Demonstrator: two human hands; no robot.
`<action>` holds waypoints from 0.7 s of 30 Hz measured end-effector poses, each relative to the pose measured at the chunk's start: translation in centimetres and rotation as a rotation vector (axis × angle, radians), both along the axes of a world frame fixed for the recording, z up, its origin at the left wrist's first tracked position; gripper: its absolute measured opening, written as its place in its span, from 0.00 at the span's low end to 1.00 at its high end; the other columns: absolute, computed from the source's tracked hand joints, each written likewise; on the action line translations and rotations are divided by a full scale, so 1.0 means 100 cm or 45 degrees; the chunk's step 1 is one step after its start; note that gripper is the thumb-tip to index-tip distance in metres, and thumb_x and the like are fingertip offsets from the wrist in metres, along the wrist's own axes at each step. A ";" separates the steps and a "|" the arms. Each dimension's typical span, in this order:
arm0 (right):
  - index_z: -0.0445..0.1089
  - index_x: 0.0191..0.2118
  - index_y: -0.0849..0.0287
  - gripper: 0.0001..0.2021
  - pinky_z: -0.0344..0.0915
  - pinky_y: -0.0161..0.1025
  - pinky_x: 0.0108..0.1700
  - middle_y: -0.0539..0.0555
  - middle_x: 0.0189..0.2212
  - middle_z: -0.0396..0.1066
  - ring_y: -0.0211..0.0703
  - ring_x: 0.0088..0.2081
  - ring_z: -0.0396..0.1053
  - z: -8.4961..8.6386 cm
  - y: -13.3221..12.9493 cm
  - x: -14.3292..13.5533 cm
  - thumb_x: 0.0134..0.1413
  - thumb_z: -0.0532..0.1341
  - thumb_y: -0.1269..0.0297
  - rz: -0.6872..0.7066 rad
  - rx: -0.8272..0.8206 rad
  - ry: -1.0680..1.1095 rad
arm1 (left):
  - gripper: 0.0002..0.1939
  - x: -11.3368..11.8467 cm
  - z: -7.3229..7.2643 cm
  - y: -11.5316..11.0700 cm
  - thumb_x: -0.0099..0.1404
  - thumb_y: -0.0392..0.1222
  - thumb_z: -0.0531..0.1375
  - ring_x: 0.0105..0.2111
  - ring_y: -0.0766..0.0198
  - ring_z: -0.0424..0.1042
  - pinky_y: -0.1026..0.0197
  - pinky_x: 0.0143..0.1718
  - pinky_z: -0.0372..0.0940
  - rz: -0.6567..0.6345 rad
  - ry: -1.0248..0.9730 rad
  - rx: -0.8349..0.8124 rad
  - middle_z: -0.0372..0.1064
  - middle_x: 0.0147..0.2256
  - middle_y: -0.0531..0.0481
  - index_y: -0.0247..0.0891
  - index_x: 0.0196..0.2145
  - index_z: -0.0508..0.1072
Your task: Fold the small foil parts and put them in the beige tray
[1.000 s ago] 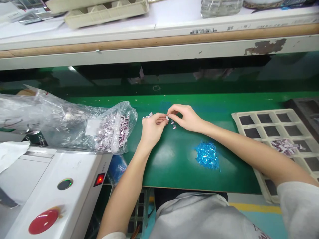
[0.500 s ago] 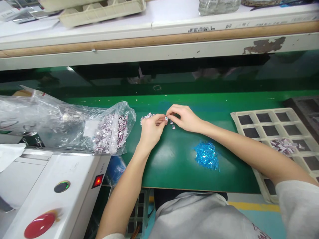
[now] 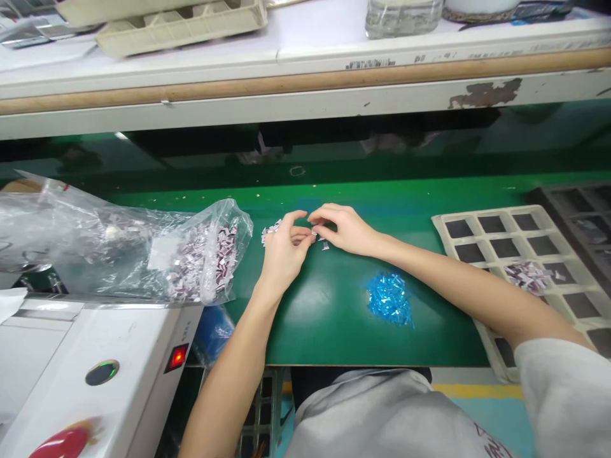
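My left hand (image 3: 284, 251) is over the green tabletop with its index finger raised. Its thumb and other fingers pinch a small white piece (image 3: 314, 235). Close by on the right, my right hand (image 3: 347, 230) has thumb and fingertips drawn together; anything between them is too small to make out. A few small white-and-purple pieces (image 3: 325, 245) lie on the table under the right hand. Beyond the left hand is a little pile of similar pieces (image 3: 270, 231), partly hidden by it. Nearer my body lies a heap of shiny blue strips (image 3: 389, 299).
Left, a clear plastic bag (image 3: 205, 261) holds many similar pieces, behind a white machine (image 3: 138, 343) with a lit red switch. Right, a cream compartment tray (image 3: 470, 227) carries a pile of pieces (image 3: 527, 276) and sits partly under my right forearm. A shelf (image 3: 324, 105) crosses the back.
My left index finger has lifted away from the small piece, and the fingertips of my two hands have parted slightly. The whole view has shifted a little.
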State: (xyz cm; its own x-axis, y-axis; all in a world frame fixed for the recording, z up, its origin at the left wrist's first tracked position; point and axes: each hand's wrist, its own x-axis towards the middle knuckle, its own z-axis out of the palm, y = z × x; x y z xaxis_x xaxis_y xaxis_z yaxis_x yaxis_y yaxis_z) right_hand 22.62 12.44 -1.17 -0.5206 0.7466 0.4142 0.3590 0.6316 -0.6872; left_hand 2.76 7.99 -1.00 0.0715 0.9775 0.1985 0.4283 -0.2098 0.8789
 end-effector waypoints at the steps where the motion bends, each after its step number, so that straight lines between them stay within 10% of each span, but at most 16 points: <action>1: 0.78 0.49 0.59 0.09 0.71 0.44 0.49 0.56 0.42 0.80 0.46 0.43 0.76 0.001 0.000 0.000 0.66 0.63 0.73 0.027 -0.048 0.011 | 0.24 0.000 0.001 -0.001 0.65 0.33 0.69 0.38 0.58 0.86 0.56 0.47 0.82 -0.012 0.021 0.004 0.85 0.37 0.51 0.42 0.57 0.75; 13: 0.63 0.38 0.55 0.14 0.62 0.34 0.38 0.44 0.29 0.75 0.40 0.34 0.74 0.020 -0.005 0.010 0.52 0.64 0.81 -0.016 -0.461 -0.236 | 0.18 -0.021 0.007 -0.001 0.73 0.50 0.60 0.51 0.44 0.83 0.44 0.56 0.76 -0.012 0.752 0.400 0.84 0.50 0.43 0.44 0.57 0.78; 21: 0.62 0.40 0.53 0.08 0.65 0.40 0.44 0.52 0.43 0.77 0.48 0.45 0.74 0.011 -0.014 0.021 0.67 0.63 0.69 -0.168 -0.140 -0.435 | 0.15 -0.033 -0.018 0.008 0.69 0.53 0.54 0.55 0.34 0.77 0.35 0.56 0.73 -0.239 0.885 0.447 0.81 0.51 0.46 0.55 0.43 0.80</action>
State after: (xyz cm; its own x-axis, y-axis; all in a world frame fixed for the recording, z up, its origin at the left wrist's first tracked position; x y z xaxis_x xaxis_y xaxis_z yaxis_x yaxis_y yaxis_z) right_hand 24.72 10.99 -0.11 -0.5109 0.8469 0.1474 0.6524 0.4936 -0.5750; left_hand -0.54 8.77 -2.76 0.4489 0.8257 0.3418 0.7836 -0.5475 0.2936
